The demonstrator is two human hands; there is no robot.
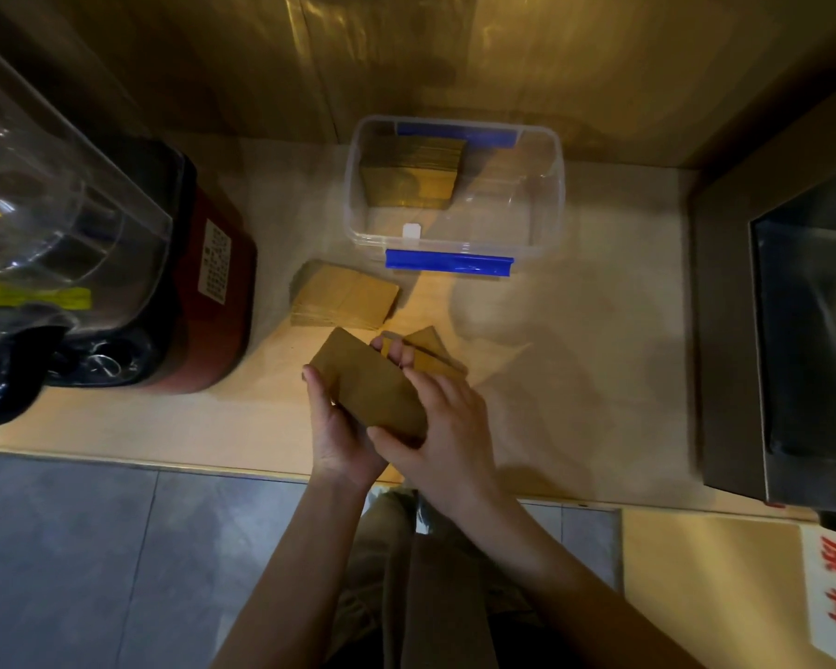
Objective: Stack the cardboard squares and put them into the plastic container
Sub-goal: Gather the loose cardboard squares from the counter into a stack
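A stack of brown cardboard squares (370, 386) is held above the counter's front edge between both hands. My left hand (336, 434) cups it from below and the left, and my right hand (447, 427) grips its right and near side. A few loose squares (428, 350) lie just behind my fingers. Another fanned pile of squares (343, 296) rests on the counter further back. The clear plastic container (549, 205) with blue latches stands behind that, with a stack of squares (411, 173) in its left part.
A blender with a clear jug and red base (213, 282) stands at the left. A metal appliance (787, 330) fills the right side. A wall runs behind the container. The counter's front edge (165, 463) lies near my wrists, with grey floor below.
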